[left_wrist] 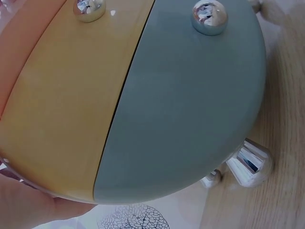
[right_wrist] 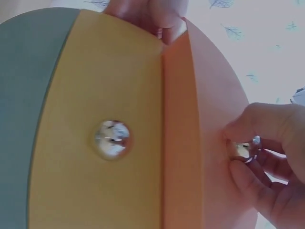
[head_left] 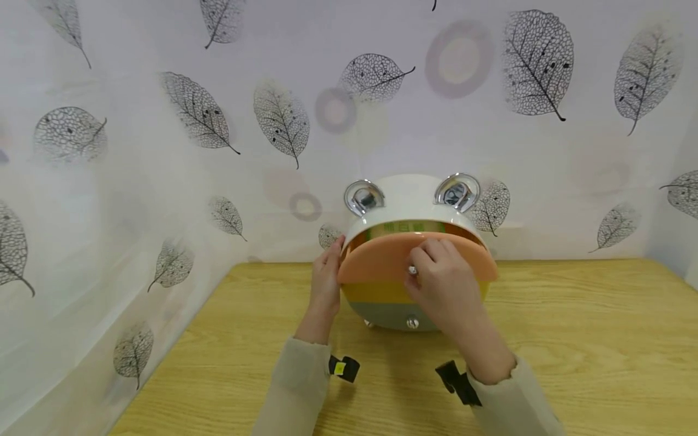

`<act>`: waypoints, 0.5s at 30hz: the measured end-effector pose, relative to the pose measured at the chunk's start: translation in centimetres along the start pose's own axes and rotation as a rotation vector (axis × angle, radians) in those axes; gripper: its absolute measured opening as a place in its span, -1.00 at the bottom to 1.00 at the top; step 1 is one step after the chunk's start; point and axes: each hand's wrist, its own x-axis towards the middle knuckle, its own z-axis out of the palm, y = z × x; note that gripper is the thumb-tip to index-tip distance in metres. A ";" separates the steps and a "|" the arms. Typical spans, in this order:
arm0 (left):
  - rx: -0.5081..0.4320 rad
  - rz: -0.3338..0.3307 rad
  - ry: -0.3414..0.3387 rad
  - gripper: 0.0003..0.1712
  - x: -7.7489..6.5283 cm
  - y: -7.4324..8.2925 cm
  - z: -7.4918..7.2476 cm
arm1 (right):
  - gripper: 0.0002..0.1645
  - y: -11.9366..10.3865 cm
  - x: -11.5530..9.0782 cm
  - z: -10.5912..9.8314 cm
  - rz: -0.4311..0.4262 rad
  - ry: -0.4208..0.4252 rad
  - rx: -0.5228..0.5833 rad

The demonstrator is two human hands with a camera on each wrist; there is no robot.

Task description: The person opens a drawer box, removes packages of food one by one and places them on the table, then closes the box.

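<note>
Right hand [head_left: 444, 287], nearer the chrome knob [right_wrist: 244, 150]: thumb and fingers pinched together on it. Just beyond the grip, peach drawer [head_left: 376, 259] stands partly out toward the person, front's long axis side to side, proud of the yellow drawer [right_wrist: 128, 71]. Left hand [head_left: 326, 284] lies along the cabinet [head_left: 411, 197]'s left side (fingers fairly straight). Behind the peach front, a green-printed item [head_left: 406, 227]; farthest, leaf-print backdrop [head_left: 392, 139].
</note>
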 end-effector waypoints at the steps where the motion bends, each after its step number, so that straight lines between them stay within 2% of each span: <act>1: 0.003 0.001 0.004 -0.48 0.0 0.0 0.0 | -0.83 -0.1 0.0 -0.2 -0.006 -0.009 -0.007; 8: 0.062 -0.007 0.050 -0.51 -0.1 0.1 0.1 | -0.80 -1.0 0.0 -1.7 -0.058 -0.070 -0.048; 15: 0.059 -0.011 0.036 -0.49 -0.2 0.0 -0.1 | -0.78 -1.9 -0.2 -2.8 -0.101 -0.081 -0.055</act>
